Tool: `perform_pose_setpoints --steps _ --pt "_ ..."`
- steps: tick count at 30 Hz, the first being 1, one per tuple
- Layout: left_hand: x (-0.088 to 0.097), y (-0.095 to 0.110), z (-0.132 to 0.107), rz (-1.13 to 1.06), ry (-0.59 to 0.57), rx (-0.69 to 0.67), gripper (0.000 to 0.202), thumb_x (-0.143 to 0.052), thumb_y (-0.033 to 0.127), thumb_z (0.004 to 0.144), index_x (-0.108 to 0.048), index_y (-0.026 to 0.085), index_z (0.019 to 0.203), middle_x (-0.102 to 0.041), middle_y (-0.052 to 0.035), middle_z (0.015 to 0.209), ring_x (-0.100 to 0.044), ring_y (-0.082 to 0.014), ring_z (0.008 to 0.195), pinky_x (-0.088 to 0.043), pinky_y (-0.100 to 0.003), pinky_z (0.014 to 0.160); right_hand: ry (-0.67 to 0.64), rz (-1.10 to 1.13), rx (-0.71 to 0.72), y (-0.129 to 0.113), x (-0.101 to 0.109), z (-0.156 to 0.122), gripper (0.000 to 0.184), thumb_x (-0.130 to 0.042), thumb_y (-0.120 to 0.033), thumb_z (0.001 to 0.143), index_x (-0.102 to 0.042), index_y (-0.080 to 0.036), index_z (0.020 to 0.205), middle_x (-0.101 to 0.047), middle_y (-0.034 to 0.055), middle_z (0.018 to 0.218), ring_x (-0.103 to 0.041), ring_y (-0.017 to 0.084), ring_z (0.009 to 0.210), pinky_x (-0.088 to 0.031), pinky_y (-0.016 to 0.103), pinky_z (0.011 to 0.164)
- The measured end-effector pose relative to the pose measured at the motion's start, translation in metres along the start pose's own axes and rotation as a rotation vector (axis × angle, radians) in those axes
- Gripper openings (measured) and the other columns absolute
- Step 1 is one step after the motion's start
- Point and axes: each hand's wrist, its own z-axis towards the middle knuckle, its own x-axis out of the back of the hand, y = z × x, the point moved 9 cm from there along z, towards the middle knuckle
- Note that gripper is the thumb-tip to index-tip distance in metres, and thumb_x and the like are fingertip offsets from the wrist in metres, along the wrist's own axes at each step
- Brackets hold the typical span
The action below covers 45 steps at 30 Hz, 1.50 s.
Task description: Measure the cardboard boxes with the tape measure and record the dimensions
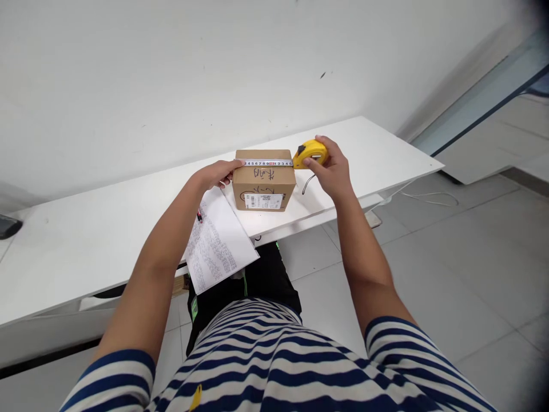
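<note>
A small brown cardboard box [263,184] with a white label stands on the white table [107,229]. A white measuring tape blade [268,163] lies stretched along the box's top front edge. My left hand [217,173] pinches the blade's end at the box's left corner. My right hand [330,166] grips the yellow tape measure case [309,153] just off the box's right corner. A thin black wrist cord [307,184] hangs from the case.
A printed paper sheet [214,240] overhangs the table's front edge, with a red-tipped pen [199,216] beside it. A dark object [8,226] sits at the table's far left. A white cable [424,197] runs across the tiled floor at right. The wall is close behind.
</note>
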Motion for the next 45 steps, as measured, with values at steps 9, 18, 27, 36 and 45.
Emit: perform_pose_setpoints --steps 9,18,27,36,45 --pt "0.001 -0.004 0.004 -0.004 0.021 -0.033 0.052 -0.066 0.069 0.085 -0.056 0.022 0.065 -0.051 -0.0045 0.071 -0.043 -0.0156 0.06 -0.036 -0.034 0.063 -0.012 -0.214 0.028 -0.01 0.005 -0.005 0.068 -0.066 -0.069 0.091 -0.055 -0.038 0.15 -0.06 0.0089 0.155 -0.065 0.032 0.134 -0.063 0.057 0.102" --pt "-0.001 -0.005 -0.004 -0.047 0.08 -0.034 0.048 -0.069 0.066 0.084 -0.058 0.022 0.066 -0.05 -0.0057 0.071 -0.043 -0.0173 0.063 -0.033 -0.035 0.063 0.027 -0.267 0.029 -0.018 0.009 -0.007 0.069 -0.068 -0.071 0.089 -0.059 -0.035 0.147 -0.054 0.013 0.157 -0.053 0.036 0.147 -0.063 0.058 0.103" --pt "-0.008 -0.017 0.008 -0.25 0.111 0.028 0.04 -0.07 0.062 0.084 -0.063 0.023 0.08 -0.056 -0.0047 0.078 -0.044 -0.0158 0.065 -0.034 -0.033 0.062 -0.055 -0.194 -0.037 -0.003 0.0 -0.002 0.081 -0.063 -0.074 0.091 -0.041 -0.036 0.16 -0.049 0.0132 0.163 -0.063 0.034 0.136 -0.064 0.059 0.1" --pt "0.005 0.004 -0.005 -0.098 0.094 -0.181 0.032 -0.069 0.045 0.091 -0.061 0.019 0.075 -0.063 -0.0041 0.083 -0.051 -0.0114 0.067 -0.041 -0.03 0.066 -0.044 -0.196 0.134 -0.031 -0.001 -0.003 0.077 -0.064 -0.072 0.091 -0.042 -0.041 0.159 -0.048 0.0093 0.16 -0.059 0.034 0.139 -0.064 0.061 0.1" --pt "0.015 0.019 -0.131 -0.133 0.116 -0.411 0.04 -0.064 0.053 0.099 -0.061 0.02 0.078 -0.06 -0.0029 0.076 -0.059 -0.0122 0.074 -0.052 -0.029 0.08 -0.215 -0.295 0.316 -0.155 -0.064 -0.043 0.079 -0.063 -0.075 0.091 -0.043 -0.042 0.16 -0.06 0.0103 0.148 -0.054 0.041 0.144 -0.056 0.069 0.112"
